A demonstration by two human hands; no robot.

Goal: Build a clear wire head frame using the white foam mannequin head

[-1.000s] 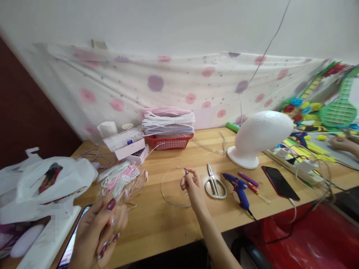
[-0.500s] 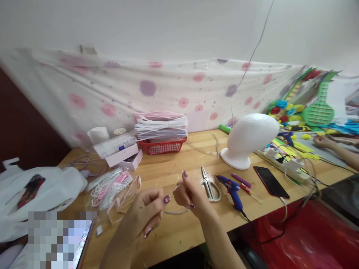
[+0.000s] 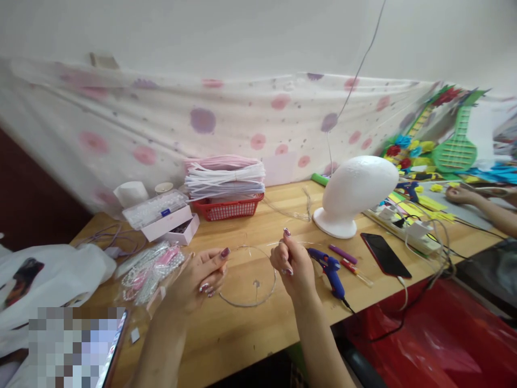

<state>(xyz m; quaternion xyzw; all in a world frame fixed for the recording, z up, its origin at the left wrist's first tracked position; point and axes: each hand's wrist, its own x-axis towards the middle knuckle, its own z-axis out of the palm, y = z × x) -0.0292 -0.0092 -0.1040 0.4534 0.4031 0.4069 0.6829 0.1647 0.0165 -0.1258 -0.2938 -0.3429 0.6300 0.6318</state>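
A thin clear hoop [image 3: 258, 299] curves above the wooden table [image 3: 258, 328]. My right hand [image 3: 294, 264] pinches one end of it between thumb and fingers. My left hand [image 3: 198, 276] holds the other end on the left, fingers curled. A bag of bead strings [image 3: 150, 267] lies just left of my left hand. A blue glue gun [image 3: 330, 269] lies just right of my right hand.
A white foam head [image 3: 353, 191], a dark phone [image 3: 385, 254] and a power strip [image 3: 407, 229] are on the right. A red basket [image 3: 228, 207] with stacked white strips and a pink bead box [image 3: 165, 218] stand at the back. Another person's hand [image 3: 460, 195] works far right.
My left hand came up from the lower left to the hoop. Both hands now hold it spread apart. The view shifted, and the scissors are hidden behind my right hand.
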